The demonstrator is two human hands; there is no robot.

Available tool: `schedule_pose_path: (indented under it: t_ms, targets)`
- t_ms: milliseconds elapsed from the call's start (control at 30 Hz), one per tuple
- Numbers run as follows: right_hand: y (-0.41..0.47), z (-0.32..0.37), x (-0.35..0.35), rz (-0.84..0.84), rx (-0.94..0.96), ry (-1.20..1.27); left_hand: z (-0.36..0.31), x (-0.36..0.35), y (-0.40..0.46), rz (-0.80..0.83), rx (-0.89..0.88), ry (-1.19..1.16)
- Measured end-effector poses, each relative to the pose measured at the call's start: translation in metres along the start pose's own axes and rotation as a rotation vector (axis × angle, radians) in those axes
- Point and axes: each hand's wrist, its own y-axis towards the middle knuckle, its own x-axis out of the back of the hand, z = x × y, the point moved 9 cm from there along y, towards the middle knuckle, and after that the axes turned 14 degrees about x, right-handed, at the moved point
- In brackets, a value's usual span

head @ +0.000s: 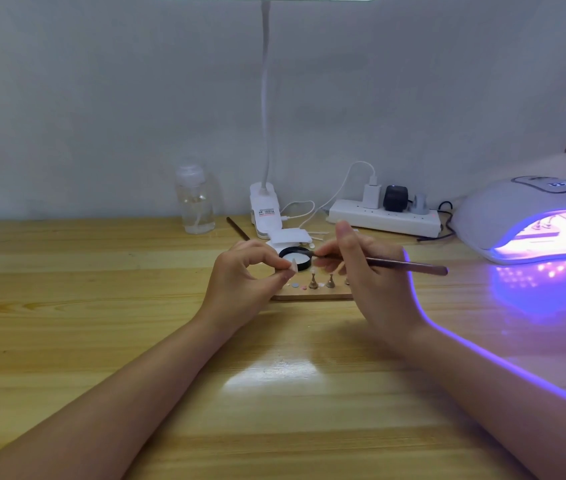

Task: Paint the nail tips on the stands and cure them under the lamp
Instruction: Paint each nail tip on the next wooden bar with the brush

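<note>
A nail tip (293, 264) on its stand is pinched between the fingers (283, 268) of the left hand (240, 275), held just above the left end of the board (312, 295). The brush (409, 265) is gripped by the right hand (368, 271), its tip at the rim of the black pot (297, 258).

Too much gel may be picked up, and the tip flooded at its edges. The small stand could be twisted or dropped from so light a pinch. Two stands (322, 281) on the board lie beneath the right hand and could be knocked over by it.

The lit curing lamp (524, 220) sits well apart at the right, with items seemingly inside already. At the far edge of the desk (101, 323) are a bottle (195, 199), a desk light (264, 209) and a power strip (383, 216).
</note>
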Motion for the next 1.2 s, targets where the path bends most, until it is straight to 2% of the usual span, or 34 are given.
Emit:
schedule_pose_path:
  t_ms: [600, 933, 1200]
  targets:
    - [-0.0024, -0.0057, -0.0031, 0.007, -0.035, 0.046, -0.0002, -0.0004, -0.0006, 0.013, 0.005, -0.008]
    - [-0.0059, -0.0044, 0.0015, -0.061, 0.006, 0.031, 0.0018, -0.0021, 0.0014, 0.008, -0.001, 0.004]
    - [-0.0059, -0.001, 0.0002, -0.047, 0.023, 0.039, 0.0007, -0.0021, 0.0005, 0.013, -0.01, 0.011]
